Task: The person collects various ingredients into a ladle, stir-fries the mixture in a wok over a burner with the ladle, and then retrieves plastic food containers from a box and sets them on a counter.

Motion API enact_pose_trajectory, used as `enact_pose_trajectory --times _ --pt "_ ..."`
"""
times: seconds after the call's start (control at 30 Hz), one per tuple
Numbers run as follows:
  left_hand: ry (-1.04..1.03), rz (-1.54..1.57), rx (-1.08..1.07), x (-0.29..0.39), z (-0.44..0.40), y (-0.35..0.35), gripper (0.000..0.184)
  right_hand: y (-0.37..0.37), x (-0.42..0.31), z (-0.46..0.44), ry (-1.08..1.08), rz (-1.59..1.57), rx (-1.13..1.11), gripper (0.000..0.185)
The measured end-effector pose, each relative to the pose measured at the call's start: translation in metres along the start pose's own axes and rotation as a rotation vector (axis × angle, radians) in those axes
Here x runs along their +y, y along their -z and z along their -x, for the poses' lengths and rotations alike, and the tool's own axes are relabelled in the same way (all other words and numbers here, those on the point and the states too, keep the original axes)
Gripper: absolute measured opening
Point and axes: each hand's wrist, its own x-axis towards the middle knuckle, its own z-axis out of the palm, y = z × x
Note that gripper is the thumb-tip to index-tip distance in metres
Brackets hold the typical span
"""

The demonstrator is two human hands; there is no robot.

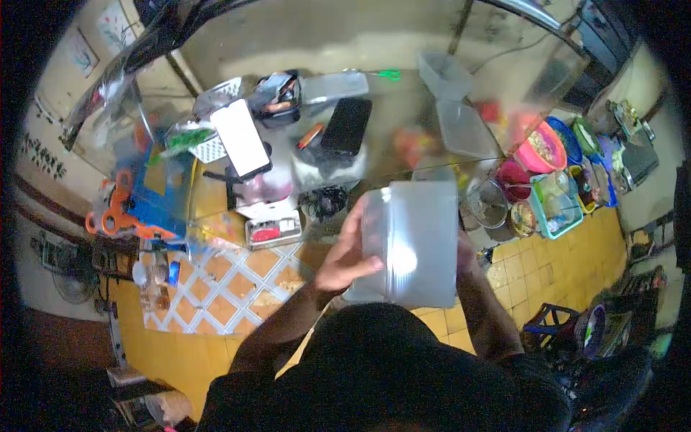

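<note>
A stack of translucent plastic containers [425,230] is held up in front of my body, between both hands. My left hand [349,252] grips its left side, with the thumb across the front face and the fingers partly behind. At the right side is my right hand [466,255], mostly hidden by the stack and dark; its fingers do not show clearly. Just behind the stack lies the glass-topped surface [389,176], where a dark phone-like slab [347,126] rests near an orange-handled tool [310,136].
Clear containers [464,128] stand at the back right. Pink, blue and green basins [540,147] are farther right. On the left are a white tablet-like panel [241,137], a blue-and-orange box [147,194] and an open white case [273,230]. Green scissors [389,74] lie at the back.
</note>
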Motion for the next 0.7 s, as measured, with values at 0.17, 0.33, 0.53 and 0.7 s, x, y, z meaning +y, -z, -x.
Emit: enact_pose_trajectory --times 0.17,0.33,0.53,0.7 --pt "0.072 0.036 0.082 -0.002 0.006 -0.004 0.096 -0.017 0.026 -0.001 0.003 0.059 -0.059 0.056" --pt "-0.027 0.000 0.200 -0.003 0.014 0.007 0.093 -0.027 0.030 -0.004 0.026 0.127 -0.091 0.059" --pt "0.100 0.316 0.134 -0.016 0.040 0.028 0.081 -0.041 0.041 0.016 0.053 0.205 -0.100 0.061" --pt "0.181 0.547 0.204 -0.023 0.052 0.029 0.081 -0.046 0.044 0.023 0.072 0.203 -0.081 0.064"
